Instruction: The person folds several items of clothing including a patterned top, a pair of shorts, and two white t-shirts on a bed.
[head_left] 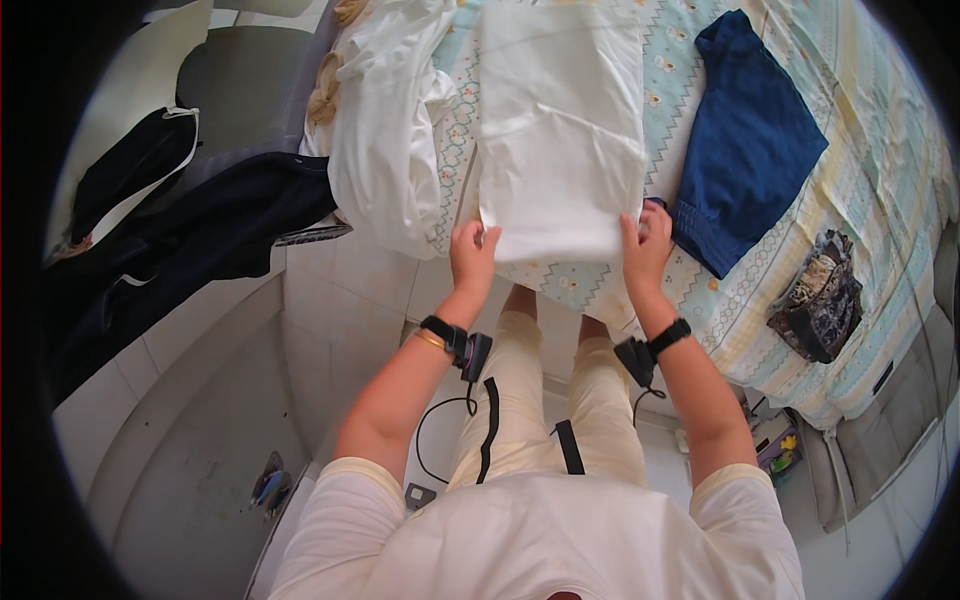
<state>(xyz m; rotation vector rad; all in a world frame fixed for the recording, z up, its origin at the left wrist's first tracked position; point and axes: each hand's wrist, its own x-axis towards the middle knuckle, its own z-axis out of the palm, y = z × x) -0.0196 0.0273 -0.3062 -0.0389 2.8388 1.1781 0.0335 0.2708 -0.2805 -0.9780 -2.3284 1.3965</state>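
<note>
A white garment (560, 150), long and flattened with creases across it, lies on the patterned bedspread. My left hand (472, 245) is closed on its near left corner, with fingertips at the edge. My right hand (645, 240) pinches the near right corner, fingers curled. Rumpled white clothing (390, 150) lies just left of the flattened piece. Dark blue clothing (745, 150) with a gathered waistband lies to the right, and a small dark patterned bundle (815, 305) is below it near the bed's edge.
The patterned bedspread (870, 250) covers the bed in front of me. Dark clothes (180, 240) drape over seating (240, 80) at the left. A grey padded piece (870, 450) is at the lower right. Tiled floor (340, 295) shows beside my legs, with a black cable (430, 430) hanging from my left wrist.
</note>
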